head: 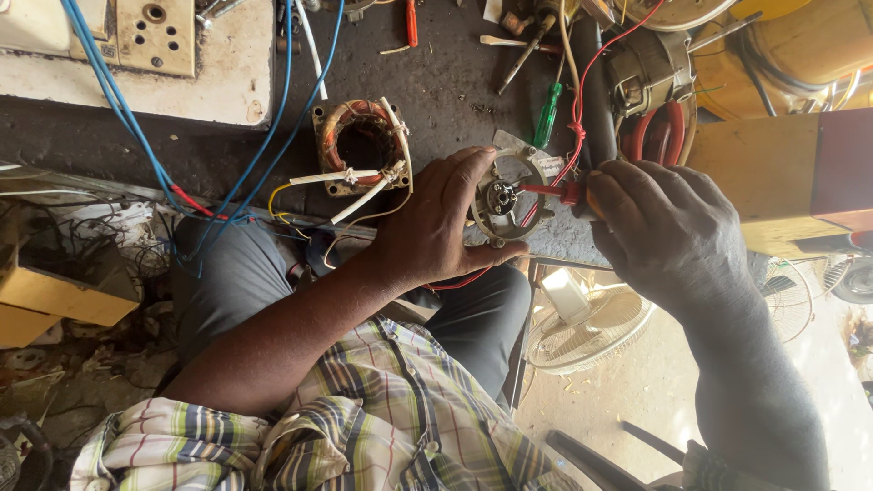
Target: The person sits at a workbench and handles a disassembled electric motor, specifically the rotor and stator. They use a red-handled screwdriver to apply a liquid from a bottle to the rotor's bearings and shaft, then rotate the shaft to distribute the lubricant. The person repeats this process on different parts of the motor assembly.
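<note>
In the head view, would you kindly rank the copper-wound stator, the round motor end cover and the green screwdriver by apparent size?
1. Copper-wound stator, largest.
2. Round motor end cover, held by the left hand, partly hidden, so nearly alike.
3. Green screwdriver, smallest.

Left hand (436, 223) lies palm-down, fingers curled in a grip — right hand (664, 232) is fisted beside it.

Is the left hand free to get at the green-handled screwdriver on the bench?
Probably not: the left hand is gripping the round motor cover, and the green-handled screwdriver lies beyond it.
</note>
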